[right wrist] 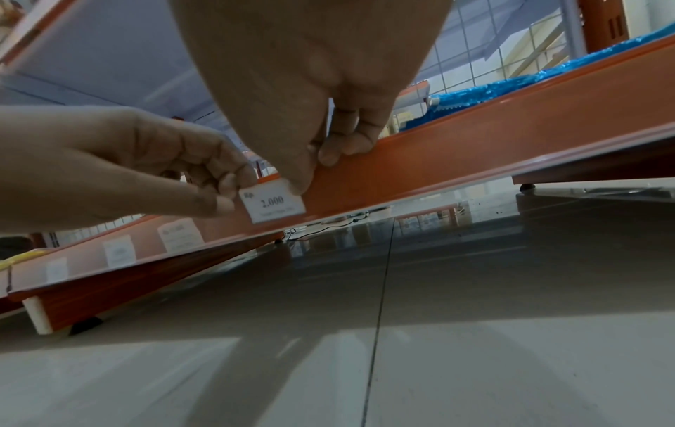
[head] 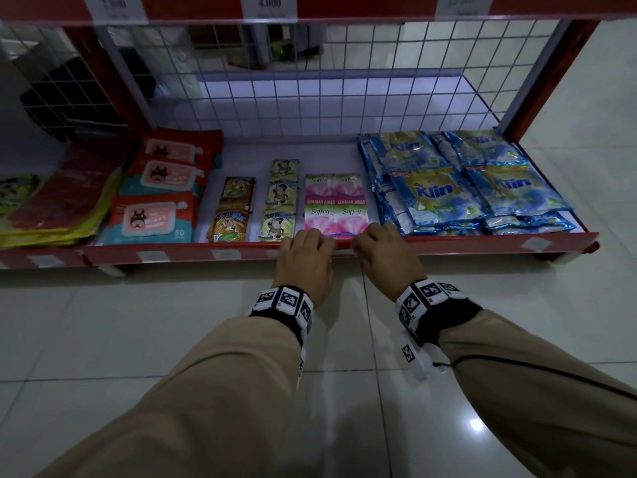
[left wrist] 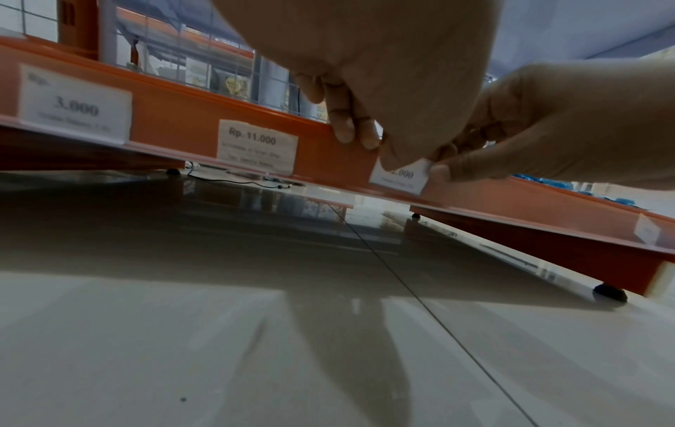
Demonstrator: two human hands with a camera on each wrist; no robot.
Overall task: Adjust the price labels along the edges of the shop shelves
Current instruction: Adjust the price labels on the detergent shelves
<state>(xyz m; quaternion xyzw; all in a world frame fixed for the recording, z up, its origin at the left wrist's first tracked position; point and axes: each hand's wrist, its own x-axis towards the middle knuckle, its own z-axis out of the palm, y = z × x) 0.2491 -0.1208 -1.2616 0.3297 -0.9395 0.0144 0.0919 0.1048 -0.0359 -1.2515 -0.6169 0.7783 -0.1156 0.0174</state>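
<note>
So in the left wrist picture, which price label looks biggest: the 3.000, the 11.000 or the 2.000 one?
1. 3.000 label, biggest.
2. 11.000 label, a bit smaller.
3. 2.000 label, smallest, though both hands hide part of it.

The 3.000 one may simply look bigger in this wide-angle view, so real sizes are unsure.

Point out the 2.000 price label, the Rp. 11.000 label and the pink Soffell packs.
2.000 price label (right wrist: 273, 204), right wrist view, on its printed face.
Rp. 11.000 label (left wrist: 257, 147), left wrist view, centre of the paper.
Soffell packs (head: 335, 205), head view, middle of the pink stack.
</note>
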